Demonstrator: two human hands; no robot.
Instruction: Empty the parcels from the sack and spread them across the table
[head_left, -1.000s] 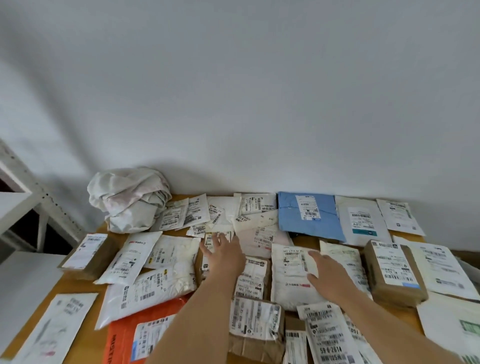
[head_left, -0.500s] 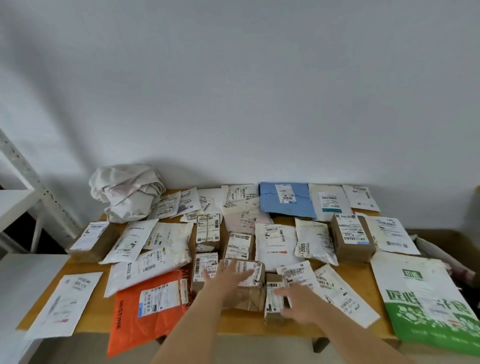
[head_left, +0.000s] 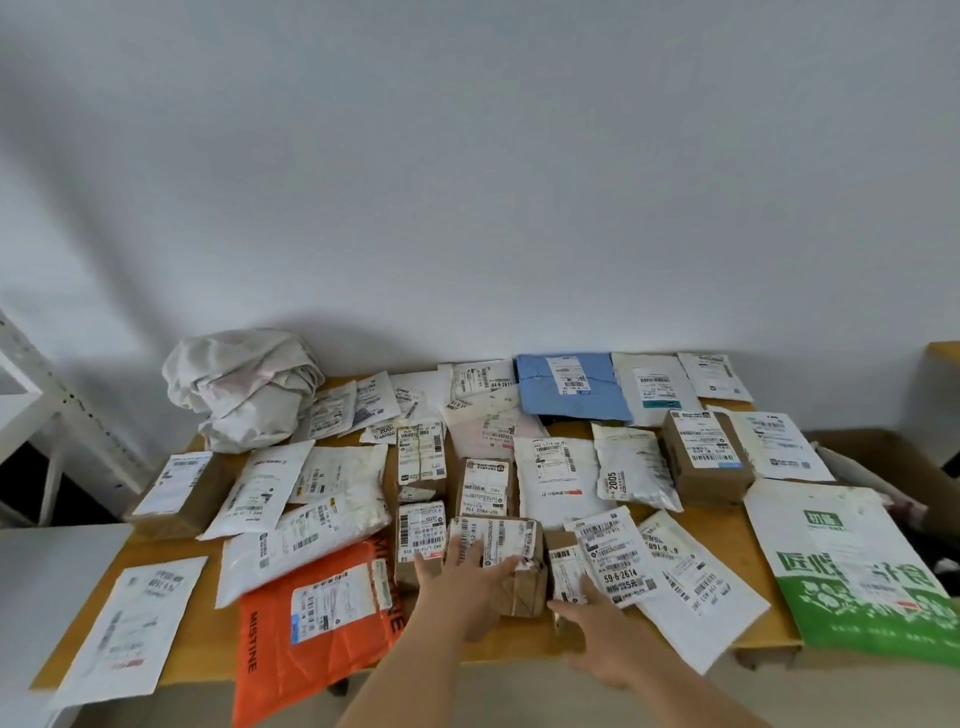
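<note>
Palm-down, left hand (head_left: 467, 582) rests on brown box (head_left: 506, 561); right hand (head_left: 605, 636) hovers.

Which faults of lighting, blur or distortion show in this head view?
Head view: soft even light, a dim shadow on the wall behind the crumpled sack; wide-angle bending tilts the shelf post; hands and near labels look slightly smeared; no glare.

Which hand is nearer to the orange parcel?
Left. The left hand rests on a brown box just right of the orange parcel; the right hand lies farther right, beyond that box.
</note>
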